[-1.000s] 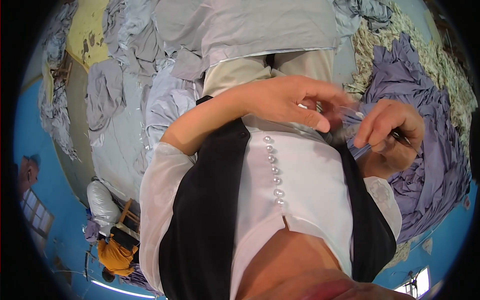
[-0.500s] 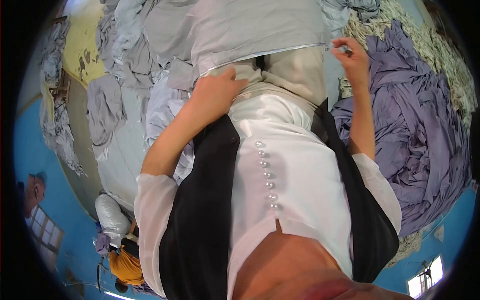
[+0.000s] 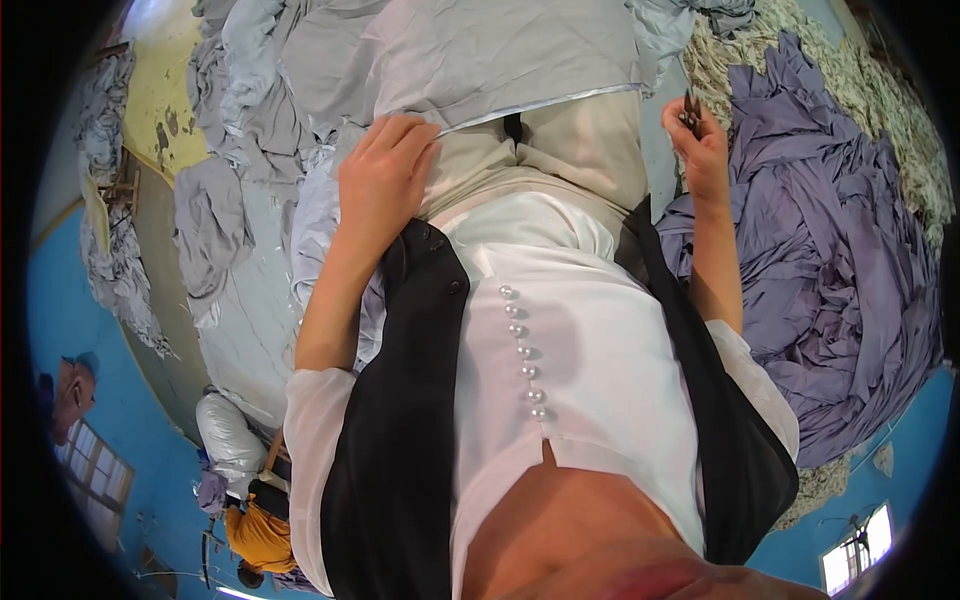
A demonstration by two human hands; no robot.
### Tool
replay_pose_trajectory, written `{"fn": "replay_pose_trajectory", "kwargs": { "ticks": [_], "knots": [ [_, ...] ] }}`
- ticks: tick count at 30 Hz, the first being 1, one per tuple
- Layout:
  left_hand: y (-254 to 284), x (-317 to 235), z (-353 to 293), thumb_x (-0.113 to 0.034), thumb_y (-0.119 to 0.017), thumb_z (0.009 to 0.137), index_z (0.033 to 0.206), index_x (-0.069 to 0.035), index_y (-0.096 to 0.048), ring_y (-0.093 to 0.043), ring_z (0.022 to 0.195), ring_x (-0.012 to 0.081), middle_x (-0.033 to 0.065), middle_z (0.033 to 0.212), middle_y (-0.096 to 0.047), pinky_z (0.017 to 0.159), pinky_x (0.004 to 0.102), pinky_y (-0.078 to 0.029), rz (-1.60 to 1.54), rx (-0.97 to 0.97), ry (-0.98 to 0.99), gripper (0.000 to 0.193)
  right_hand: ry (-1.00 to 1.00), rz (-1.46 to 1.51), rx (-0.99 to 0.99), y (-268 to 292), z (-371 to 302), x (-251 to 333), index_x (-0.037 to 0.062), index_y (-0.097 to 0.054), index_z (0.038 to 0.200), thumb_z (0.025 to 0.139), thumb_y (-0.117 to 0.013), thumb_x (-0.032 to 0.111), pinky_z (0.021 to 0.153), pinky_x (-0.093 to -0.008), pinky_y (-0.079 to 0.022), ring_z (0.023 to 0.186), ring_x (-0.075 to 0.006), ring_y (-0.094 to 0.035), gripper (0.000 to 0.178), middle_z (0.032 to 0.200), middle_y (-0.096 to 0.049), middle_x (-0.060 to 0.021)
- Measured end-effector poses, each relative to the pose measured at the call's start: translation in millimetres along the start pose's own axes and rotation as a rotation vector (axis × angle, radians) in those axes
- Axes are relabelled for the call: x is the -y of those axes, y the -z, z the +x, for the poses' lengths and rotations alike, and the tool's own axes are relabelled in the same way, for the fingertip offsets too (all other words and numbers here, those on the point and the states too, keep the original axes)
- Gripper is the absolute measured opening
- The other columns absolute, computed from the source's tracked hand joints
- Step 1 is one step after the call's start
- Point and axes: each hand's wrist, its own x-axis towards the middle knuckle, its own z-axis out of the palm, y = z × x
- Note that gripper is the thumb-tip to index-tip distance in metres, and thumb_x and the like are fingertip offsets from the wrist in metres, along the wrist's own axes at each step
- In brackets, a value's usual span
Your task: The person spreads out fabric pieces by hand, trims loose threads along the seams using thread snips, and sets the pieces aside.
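A sheet of grey cloth lies over my lap, its pale hemmed edge running across my beige trousers. At the near left corner of that edge is my left hand, its fingers bent together over the cloth; the fingertips are partly hidden. My right hand is raised just off the right side of the cloth. Closed in its fingers is a small pair of dark thread snips, blades pointing away from me.
A big heap of purple cloth lies to my right, with patterned pale cloth behind it. More crumpled grey cloth lies at left. A person in orange and a white sack are at the lower left.
My left hand has moved left from over my lap to the cloth's corner. The hem now slants more. My right hand has turned, bringing the snips into clear view.
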Motion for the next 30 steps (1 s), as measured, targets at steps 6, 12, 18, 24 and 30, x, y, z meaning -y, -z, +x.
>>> {"fn": "replay_pose_trajectory", "kwargs": {
  "ticks": [6, 12, 18, 24, 30],
  "knots": [
    [-16.4, 8.0, 12.1, -0.006, -0.068, 0.074, 0.103, -0.008, -0.062, -0.056, 0.103, 0.0268, 0.0045, 0.112, -0.057, 0.086, 0.0386, -0.046, 0.129, -0.029, -0.100, 0.030, 0.094, -0.225, 0.102, -13.8, 7.4, 15.9, 0.0039, -0.065, 0.095, 0.082, -0.068, 0.003, 0.054, -0.0178, -0.033, 0.061, -0.0010, -0.042, 0.013, 0.081, -0.058, 0.0059],
    [-27.8, 22.4, 16.7, -0.004, -0.064, 0.076, 0.101, -0.007, -0.063, -0.056, 0.102, 0.0266, 0.0047, 0.108, -0.058, 0.086, 0.0379, -0.046, 0.178, -0.050, -0.144, 0.026, 0.567, -0.484, -0.174, -28.6, 44.1, -38.6, 0.0025, -0.065, 0.091, 0.080, -0.067, -0.001, 0.055, -0.0197, -0.035, 0.062, -0.0036, -0.041, 0.012, 0.084, -0.060, 0.0017],
    [-21.8, 53.1, 25.9, -0.005, -0.062, 0.083, 0.094, 0.000, -0.065, -0.062, 0.091, 0.0217, 0.0072, 0.099, -0.066, 0.082, 0.0301, -0.048, -0.281, -0.077, 0.026, 0.012, 0.280, -0.217, -0.078, -20.3, 19.1, -20.6, 0.0013, -0.063, 0.088, 0.086, -0.062, 0.000, 0.056, -0.0183, -0.032, 0.065, -0.0019, -0.040, 0.003, 0.079, -0.051, 0.0060],
    [-12.1, 67.2, 45.2, -0.012, -0.058, 0.092, 0.099, 0.000, -0.065, -0.055, 0.085, 0.0080, 0.0015, 0.097, -0.066, 0.078, 0.0239, -0.045, -0.565, 0.052, 0.241, 0.016, -0.089, -0.003, 0.096, -13.7, -18.0, 3.5, 0.0026, -0.059, 0.091, 0.088, -0.062, 0.008, 0.056, -0.0174, -0.028, 0.064, -0.0012, -0.037, 0.007, 0.079, -0.047, 0.0064],
    [-16.1, 74.2, 68.4, -0.017, -0.059, 0.092, 0.092, 0.000, -0.064, -0.049, 0.074, 0.0083, 0.0041, 0.076, -0.060, 0.070, 0.0242, -0.043, -0.673, 0.058, 0.377, 0.018, 0.103, 0.067, 0.677, -50.8, -47.7, 73.3, 0.0032, -0.054, 0.081, 0.086, -0.060, 0.010, 0.064, -0.0238, -0.035, 0.070, -0.0109, -0.045, 0.010, 0.076, -0.050, 0.0006]
  ]
}}
